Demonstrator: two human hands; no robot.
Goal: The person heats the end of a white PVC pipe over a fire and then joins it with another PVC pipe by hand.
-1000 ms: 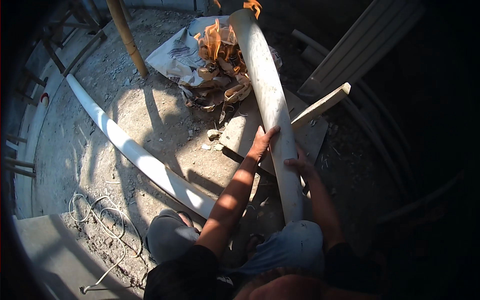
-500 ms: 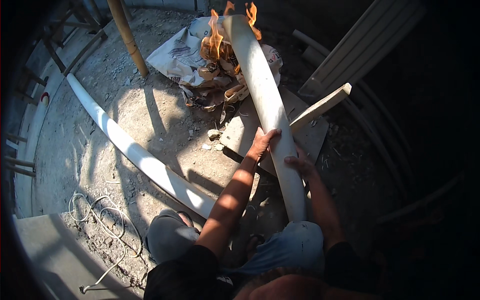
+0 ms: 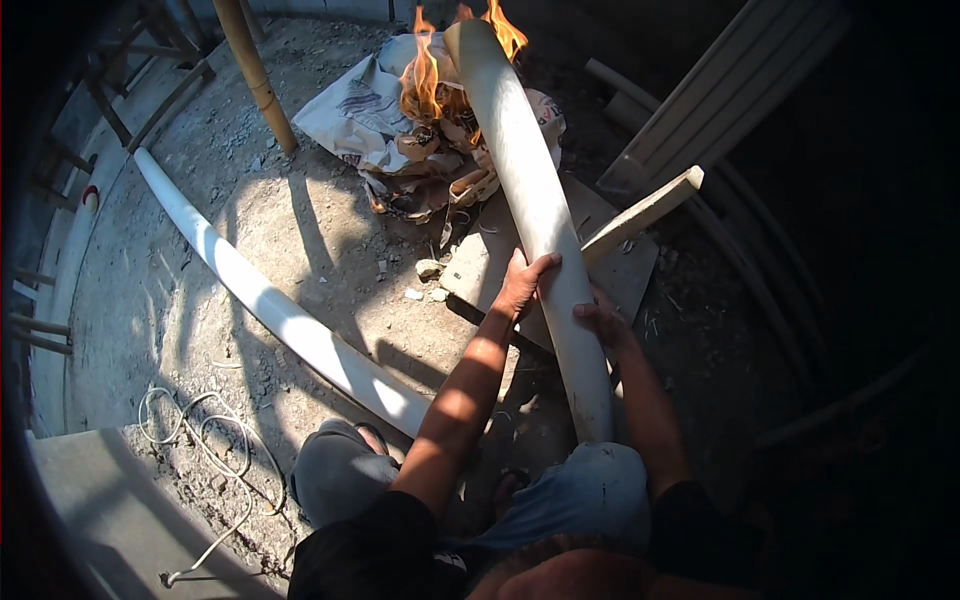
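Note:
A thick white plastic pipe (image 3: 530, 165) slants across the middle, its far end over flames and its near end by my knee. That far end looks browned. My left hand (image 3: 521, 284) is closed round the pipe's left side, thumb on top. Lower down on the other side, my right hand (image 3: 603, 318) grips it too, with most of the fingers hidden beneath or behind. Orange flames (image 3: 424, 80) rise on both sides of the far end, from crumpled, partly charred paper sacks (image 3: 350, 105) on the ground.
A second white pipe (image 3: 270, 305) lies on the dirt at left, near a bamboo pole (image 3: 258, 85). Under the held pipe are a flat board (image 3: 490, 262) and a wooden strip (image 3: 640, 215). Ribbed panels (image 3: 720, 90) lean at far right. A pale cable (image 3: 240, 455) coils at lower left.
The flames have shifted shape, and the one on the right looks larger. The pipe's far end has moved or turned very slightly; both hands keep nearly the same hold.

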